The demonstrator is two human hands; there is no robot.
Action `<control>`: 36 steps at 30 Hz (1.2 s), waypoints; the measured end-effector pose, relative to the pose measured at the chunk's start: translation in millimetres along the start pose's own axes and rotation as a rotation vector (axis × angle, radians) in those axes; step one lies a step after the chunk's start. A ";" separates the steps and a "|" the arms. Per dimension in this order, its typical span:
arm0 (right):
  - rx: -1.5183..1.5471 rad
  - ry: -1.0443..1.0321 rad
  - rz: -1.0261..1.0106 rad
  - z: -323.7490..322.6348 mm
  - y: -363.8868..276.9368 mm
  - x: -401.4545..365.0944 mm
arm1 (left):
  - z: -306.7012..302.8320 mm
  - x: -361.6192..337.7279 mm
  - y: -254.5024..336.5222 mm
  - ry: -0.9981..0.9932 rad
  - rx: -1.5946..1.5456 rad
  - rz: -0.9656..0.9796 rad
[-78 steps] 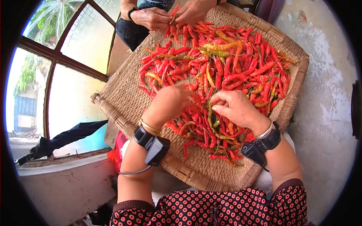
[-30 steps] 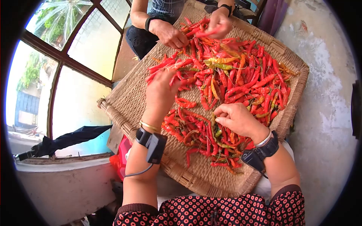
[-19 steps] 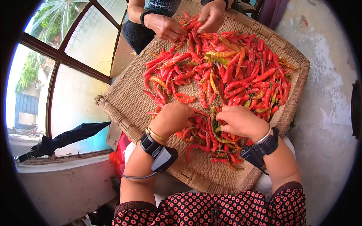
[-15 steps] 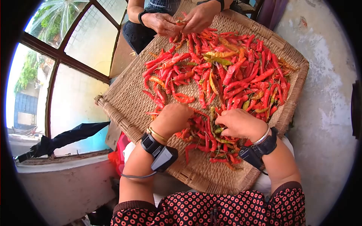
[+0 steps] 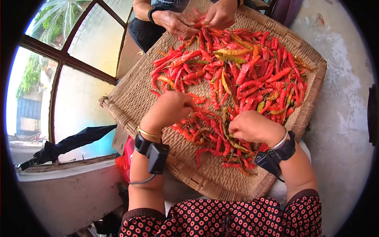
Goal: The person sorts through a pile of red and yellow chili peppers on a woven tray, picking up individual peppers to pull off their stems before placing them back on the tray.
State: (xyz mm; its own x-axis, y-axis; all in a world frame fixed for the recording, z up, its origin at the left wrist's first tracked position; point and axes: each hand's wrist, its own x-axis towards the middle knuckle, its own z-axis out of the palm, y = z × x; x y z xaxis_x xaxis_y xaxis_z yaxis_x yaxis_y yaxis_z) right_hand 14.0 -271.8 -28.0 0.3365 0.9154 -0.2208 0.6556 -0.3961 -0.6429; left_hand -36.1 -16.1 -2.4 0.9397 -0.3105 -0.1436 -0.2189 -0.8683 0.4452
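My left hand (image 5: 170,110) is over the left part of the near pile, its fingers pinched together. A motion-smeared red chili pepper (image 5: 203,106) shows at its fingertips. Low over the pile's right side, my right hand (image 5: 254,127) has its fingers curled in, and what they hold, if anything, is hidden. A greenish chili pepper (image 5: 226,121) lies just left of those fingers. The near pile of chili peppers (image 5: 215,136) is mostly red, with thin stems showing. A larger heap of chili peppers (image 5: 252,75), red with some orange and yellow, spreads beyond my hands.
All the peppers lie on a woven tray (image 5: 130,93) with a raised rim. Across it, another person's hands (image 5: 197,21) pinch at peppers by the far edge. A folded black umbrella (image 5: 75,143) leans by the window (image 5: 85,93) at left. Concrete floor (image 5: 335,118) runs along the right.
My left hand has lifted and moved left, away from my right hand. My right hand has barely shifted. The other person's hands have moved slightly to the right.
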 end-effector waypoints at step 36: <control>0.880 0.498 0.214 -1.7 0.6 11.8 | 30.2 24.2 11.0 0.138 -0.121 -0.015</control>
State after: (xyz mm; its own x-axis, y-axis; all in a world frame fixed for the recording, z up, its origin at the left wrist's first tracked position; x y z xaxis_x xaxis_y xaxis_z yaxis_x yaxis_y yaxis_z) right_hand 19.4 -261.4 -29.8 0.7609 0.6193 -0.1936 -0.1102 -0.1707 -0.9791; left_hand -23.8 -44.8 -27.8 0.9715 -0.2350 -0.0320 -0.1796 -0.8170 0.5479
